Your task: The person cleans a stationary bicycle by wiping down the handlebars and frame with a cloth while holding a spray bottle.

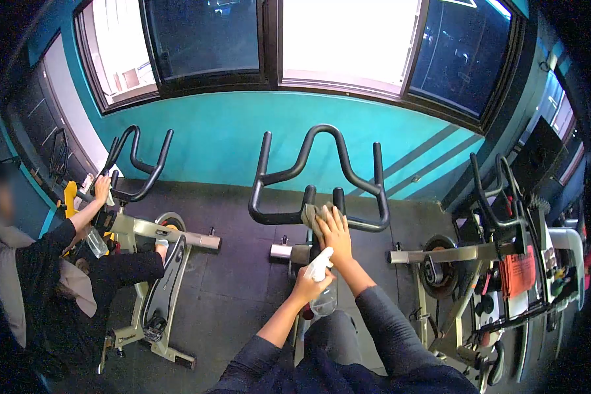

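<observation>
My left hand (307, 287) is wrapped round a spray bottle (324, 303) with a white trigger head and a clear body, held upright over the bike. Just ahead of it, my right hand (335, 235) presses a greyish cloth (312, 220) onto the middle of the black handlebar (264, 215) of an exercise bike. Its fingers lie over the cloth and point forward. The bike's frame below is mostly hidden by my arms and the bottle.
At left, another person's hand (102, 189) rests with a white cloth on a second exercise bike (164, 308); a clear bottle (96, 243) is near them. More bikes (440, 253) and an orange sign (519, 272) stand at right. Ahead is a teal wall (210, 138) under windows.
</observation>
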A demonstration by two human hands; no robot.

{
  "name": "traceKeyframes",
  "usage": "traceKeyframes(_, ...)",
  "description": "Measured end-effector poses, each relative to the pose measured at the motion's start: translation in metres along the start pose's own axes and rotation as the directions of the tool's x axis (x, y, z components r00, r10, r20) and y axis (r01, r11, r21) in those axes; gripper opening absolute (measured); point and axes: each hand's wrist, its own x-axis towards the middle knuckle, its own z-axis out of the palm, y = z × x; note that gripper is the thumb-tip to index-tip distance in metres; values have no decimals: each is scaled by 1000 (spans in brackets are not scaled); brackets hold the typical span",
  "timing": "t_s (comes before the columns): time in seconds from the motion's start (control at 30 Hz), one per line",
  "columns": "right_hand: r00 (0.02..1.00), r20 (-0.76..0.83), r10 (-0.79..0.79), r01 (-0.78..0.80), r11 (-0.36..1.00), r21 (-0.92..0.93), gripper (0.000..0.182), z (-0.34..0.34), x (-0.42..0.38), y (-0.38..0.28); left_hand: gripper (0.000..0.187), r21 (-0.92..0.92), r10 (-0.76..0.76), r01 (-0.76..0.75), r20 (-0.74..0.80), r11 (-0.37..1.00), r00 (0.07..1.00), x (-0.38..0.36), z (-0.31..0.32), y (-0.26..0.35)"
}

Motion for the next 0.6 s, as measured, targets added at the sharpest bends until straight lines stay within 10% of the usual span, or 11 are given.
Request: traceKeyframes(0.6,981,191,44,-82,978,193,48,-53,-111,-61,35,148,-76,101,-169,984,983,-174,-52,80)
